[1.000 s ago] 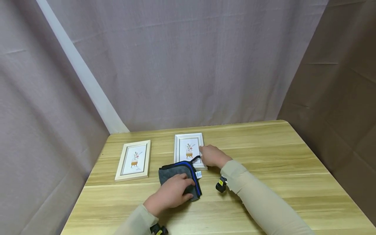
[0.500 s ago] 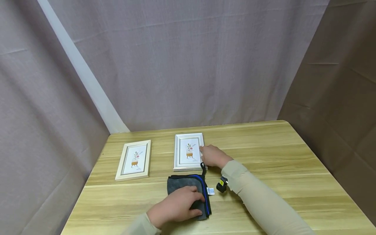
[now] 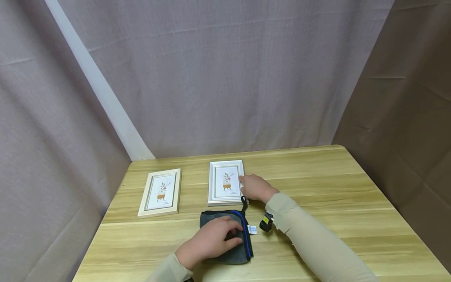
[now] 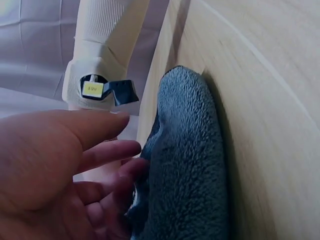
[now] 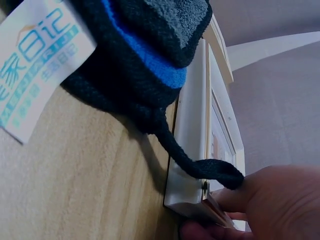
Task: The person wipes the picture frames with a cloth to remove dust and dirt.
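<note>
A folded grey cloth (image 3: 229, 256) with black and blue edging lies on the table in front of the white picture frame (image 3: 211, 184). Over the cloth hovers my left hand (image 3: 213, 239), its fingers loosely bent; the left wrist view shows the thumb apart from the grey pile (image 4: 187, 150) and fingertips right beside it. My right hand (image 3: 257, 187) holds the white frame by its right side. In the right wrist view, the thumb and fingers of that hand (image 5: 285, 200) are at the frame's edge (image 5: 187, 150), and the cloth's black loop (image 5: 200, 167) reaches toward them.
A cream picture frame (image 3: 145, 197) with a similar plant print lies flat at the left. The wooden table (image 3: 317, 176) ends at grey curtains (image 3: 239, 78) behind and a brown one (image 3: 405, 137) on the right. A white tag (image 3: 252, 230) sticks out from the cloth.
The cloth slid off the white frame toward the near side and slightly right with my left hand. Then the left hand's hold loosened and it rose a little. My right hand stayed at the frame.
</note>
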A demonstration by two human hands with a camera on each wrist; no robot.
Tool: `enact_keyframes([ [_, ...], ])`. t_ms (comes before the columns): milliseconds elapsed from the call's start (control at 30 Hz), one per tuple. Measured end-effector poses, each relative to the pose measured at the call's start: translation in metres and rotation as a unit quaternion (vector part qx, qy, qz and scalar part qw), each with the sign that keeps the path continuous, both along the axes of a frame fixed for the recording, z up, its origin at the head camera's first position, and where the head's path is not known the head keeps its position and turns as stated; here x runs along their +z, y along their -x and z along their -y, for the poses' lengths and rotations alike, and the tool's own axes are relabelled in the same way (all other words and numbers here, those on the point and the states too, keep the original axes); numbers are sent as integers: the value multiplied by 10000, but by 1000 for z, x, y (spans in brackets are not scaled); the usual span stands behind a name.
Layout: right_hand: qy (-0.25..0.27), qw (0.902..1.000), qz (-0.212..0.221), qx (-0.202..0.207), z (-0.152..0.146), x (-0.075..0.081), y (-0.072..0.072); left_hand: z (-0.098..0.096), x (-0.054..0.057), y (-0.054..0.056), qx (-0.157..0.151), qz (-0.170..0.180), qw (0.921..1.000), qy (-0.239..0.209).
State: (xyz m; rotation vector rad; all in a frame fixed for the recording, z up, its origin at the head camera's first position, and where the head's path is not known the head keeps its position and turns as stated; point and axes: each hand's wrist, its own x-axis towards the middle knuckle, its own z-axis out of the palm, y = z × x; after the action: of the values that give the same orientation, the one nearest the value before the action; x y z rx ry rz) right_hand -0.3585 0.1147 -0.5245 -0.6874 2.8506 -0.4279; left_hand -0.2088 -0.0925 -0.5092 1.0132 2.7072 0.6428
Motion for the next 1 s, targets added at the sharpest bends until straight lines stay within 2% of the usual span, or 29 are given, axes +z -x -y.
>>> enact_keyframes([
  [267, 543, 9973, 67, -483, -11, -4, 3, 7, 1, 6, 379, -56, 9983, -434],
  [400, 645, 9954, 90, -695, -19, 1, 3, 8, 2, 7, 413, -22, 9980, -479],
  [633, 710, 9925, 187, -977, -44, -2, 10, 9, 2, 6, 446, -6, 9979, -463],
  [1000, 508, 9900, 306, -1277, -92, -1, 19, 11, 0, 6, 420, -23, 9980, -476],
])
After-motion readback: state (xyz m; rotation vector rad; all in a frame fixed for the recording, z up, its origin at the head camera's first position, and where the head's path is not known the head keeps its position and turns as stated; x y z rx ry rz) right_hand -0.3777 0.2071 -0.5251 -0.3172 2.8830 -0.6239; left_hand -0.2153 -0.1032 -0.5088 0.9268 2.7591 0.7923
